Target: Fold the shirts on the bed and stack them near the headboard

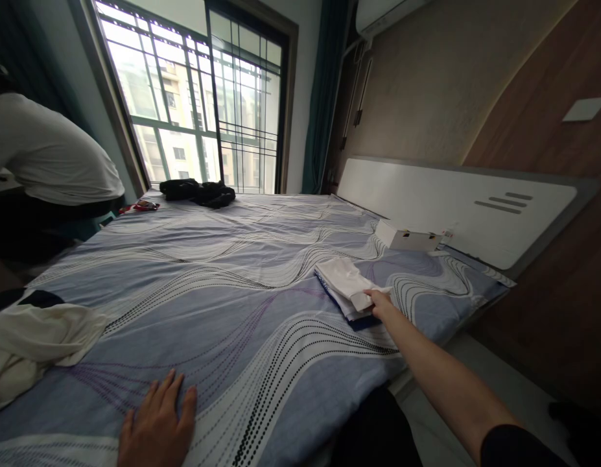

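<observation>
Right hand [378,303] on folded white garment [341,277]

I have the left hand [157,415] spread flat on the bedsheet [222,383]. The right, nearer the garment, pinches its near end; the long axis runs away leftward over navy cloth [362,323].

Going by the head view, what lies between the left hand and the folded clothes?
Only the wavy-patterned bedsheet shows between the left hand and the folded clothes in the head view.
</observation>
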`<state>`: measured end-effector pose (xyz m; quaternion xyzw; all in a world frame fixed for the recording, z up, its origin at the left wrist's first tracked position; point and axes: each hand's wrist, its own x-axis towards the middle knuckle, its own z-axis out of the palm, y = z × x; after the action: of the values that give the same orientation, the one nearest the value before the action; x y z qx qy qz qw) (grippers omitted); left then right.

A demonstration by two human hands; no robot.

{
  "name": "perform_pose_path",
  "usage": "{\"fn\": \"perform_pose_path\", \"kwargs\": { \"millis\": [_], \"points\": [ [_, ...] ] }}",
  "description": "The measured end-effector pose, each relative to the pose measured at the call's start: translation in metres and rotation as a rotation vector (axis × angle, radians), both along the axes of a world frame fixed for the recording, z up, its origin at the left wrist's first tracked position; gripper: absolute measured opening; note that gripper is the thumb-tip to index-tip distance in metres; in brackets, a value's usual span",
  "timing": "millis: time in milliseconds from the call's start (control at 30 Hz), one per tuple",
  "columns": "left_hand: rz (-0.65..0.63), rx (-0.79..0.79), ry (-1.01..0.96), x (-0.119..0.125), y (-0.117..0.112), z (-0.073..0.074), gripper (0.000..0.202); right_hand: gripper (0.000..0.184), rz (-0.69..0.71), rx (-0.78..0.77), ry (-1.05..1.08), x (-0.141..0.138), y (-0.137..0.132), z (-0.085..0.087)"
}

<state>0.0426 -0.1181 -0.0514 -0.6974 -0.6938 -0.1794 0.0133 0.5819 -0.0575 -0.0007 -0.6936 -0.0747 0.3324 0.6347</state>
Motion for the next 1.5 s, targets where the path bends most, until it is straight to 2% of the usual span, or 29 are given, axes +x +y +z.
{"fn": "perform_pose_path", "kwargs": {
  "millis": [133, 300, 400, 467, 500, 567, 633, 700, 833, 900, 1000, 1067, 1167, 1333, 1500],
  "points": [
    [-0.001, 0.005, -0.012, 0.001, -0.001, 0.003, 0.071, 0.035, 0.024, -0.101, -0.017, 0.0, -0.003, 0.003],
    [0.009, -0.008, -0.026, 0.003, -0.002, 0.006, 0.068, 0.034, 0.115, -0.213, -0.126, -0.009, -0.024, 0.002],
    [0.01, 0.004, -0.037, 0.004, -0.004, 0.007, 0.068, 0.055, 0.095, -0.24, -0.298, -0.016, -0.033, 0.011],
    [0.004, 0.004, -0.031, 0.004, -0.004, 0.007, 0.067, 0.072, 0.121, -0.215, -0.504, -0.027, -0.033, 0.018],
    [-0.005, 0.004, -0.025, 0.004, -0.005, 0.007, 0.066, 0.075, 0.185, -0.206, -0.678, -0.035, -0.03, 0.021],
    [-0.016, 0.009, -0.014, 0.005, -0.005, 0.007, 0.066, 0.073, 0.41, -0.272, -1.104, -0.052, -0.021, 0.024],
    [-0.013, 0.016, -0.007, 0.004, -0.005, 0.007, 0.065, 0.066, 0.628, -0.423, -1.395, -0.066, -0.008, 0.024],
    [0.002, 0.015, -0.002, 0.002, -0.004, 0.004, 0.064, 0.054, 0.714, -0.553, -1.424, -0.071, 0.004, 0.023],
    [-0.003, 0.009, 0.021, -0.003, 0.0, -0.002, 0.062, 0.033, 0.758, -0.635, -1.387, -0.056, 0.028, 0.034],
    [-0.009, 0.007, 0.033, -0.003, 0.001, -0.003, 0.062, 0.028, 0.777, -0.656, -1.397, -0.041, 0.038, 0.045],
    [0.008, 0.022, 0.033, 0.001, 0.0, 0.001, 0.064, 0.033, 0.777, -0.673, -1.432, -0.027, 0.045, 0.06],
    [0.015, 0.035, 0.027, 0.004, -0.001, 0.006, 0.065, 0.039, 0.761, -0.672, -1.475, -0.027, 0.041, 0.063],
    [0.003, 0.035, 0.026, 0.007, -0.002, 0.009, 0.064, 0.046, 0.767, -0.608, -1.583, -0.041, 0.027, 0.059],
    [0.003, 0.047, 0.034, 0.005, -0.003, 0.008, 0.058, 0.031, 0.856, -0.508, -1.726, -0.062, 0.004, 0.046],
    [-0.014, 0.044, 0.051, -0.001, 0.0, -0.001, 0.057, 0.03, 0.81, -0.539, -1.731, -0.062, 0.003, 0.041]
  ]
}}
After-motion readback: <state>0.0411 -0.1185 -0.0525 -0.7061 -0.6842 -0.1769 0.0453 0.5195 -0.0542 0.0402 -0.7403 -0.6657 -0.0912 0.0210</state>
